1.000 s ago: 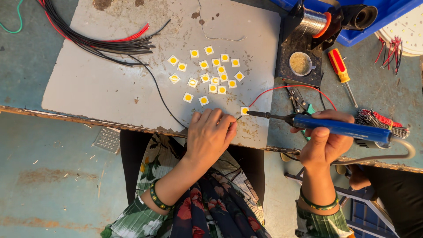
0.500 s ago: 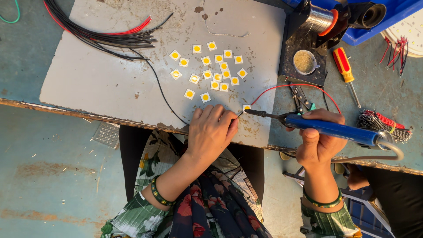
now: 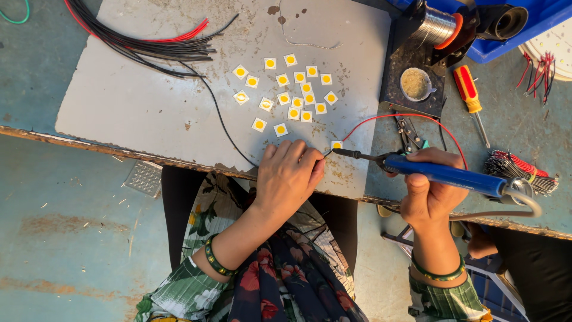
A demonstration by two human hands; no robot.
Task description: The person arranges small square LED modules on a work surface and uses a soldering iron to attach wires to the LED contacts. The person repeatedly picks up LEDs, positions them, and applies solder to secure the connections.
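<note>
Since the picture from a moment ago, the right hand [image 3: 430, 197] has slid the blue soldering iron [image 3: 444, 172] a little to the left, so its dark tip now almost touches the small square chip [image 3: 337, 145] at the front edge of the desk [image 3: 149, 113]. The iron lies longways from right to left, gripped in a closed fist, and the left hand [image 3: 290, 174] sits just left of the chip with its fingertips pinched on the end of a thin black wire [image 3: 223, 125] (this hand is the nearer one). A red wire [image 3: 405, 117] loops off from the chip, more white squares with yellow dots [image 3: 290, 89] lie scattered farther back, and a red-handled screwdriver [image 3: 471, 98] rests off to the right.
</note>
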